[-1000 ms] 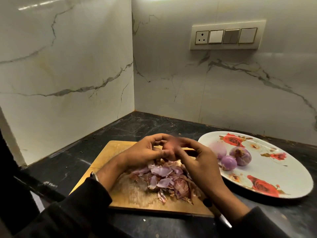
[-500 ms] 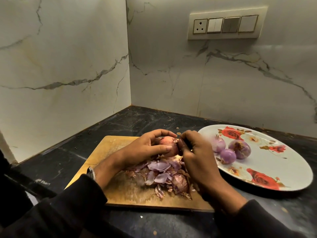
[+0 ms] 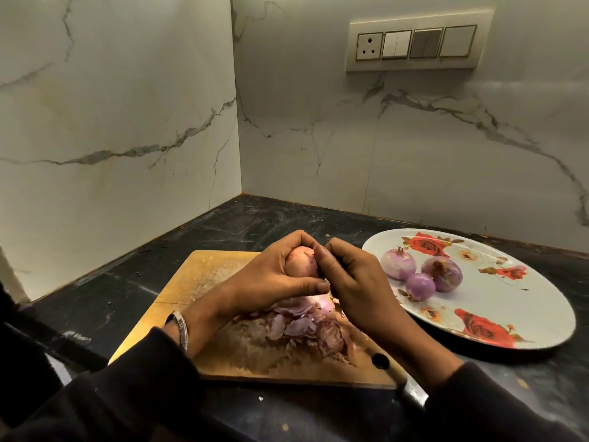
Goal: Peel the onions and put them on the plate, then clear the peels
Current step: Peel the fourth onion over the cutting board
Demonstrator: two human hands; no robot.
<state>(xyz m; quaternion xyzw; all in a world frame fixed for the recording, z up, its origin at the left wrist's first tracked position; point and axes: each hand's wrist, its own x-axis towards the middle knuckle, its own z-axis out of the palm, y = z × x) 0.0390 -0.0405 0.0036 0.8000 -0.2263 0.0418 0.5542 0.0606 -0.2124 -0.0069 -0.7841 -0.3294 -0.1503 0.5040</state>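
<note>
fingers [image 3: 306, 283] gripping pinkish, part-skinned onion [image 3: 301, 261]

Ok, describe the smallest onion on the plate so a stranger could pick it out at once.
Start at the white rose-patterned plate on the dark counter, to the right of the cutting board. Three peeled onions sit in a cluster on its left side. The smallest onion is the smooth, round, purple one, nearest the person.

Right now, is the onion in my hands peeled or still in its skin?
Still partly in its skin: the onion shows pinkish-brown outer skin, unlike the purple peeled onions on the plate.
</note>
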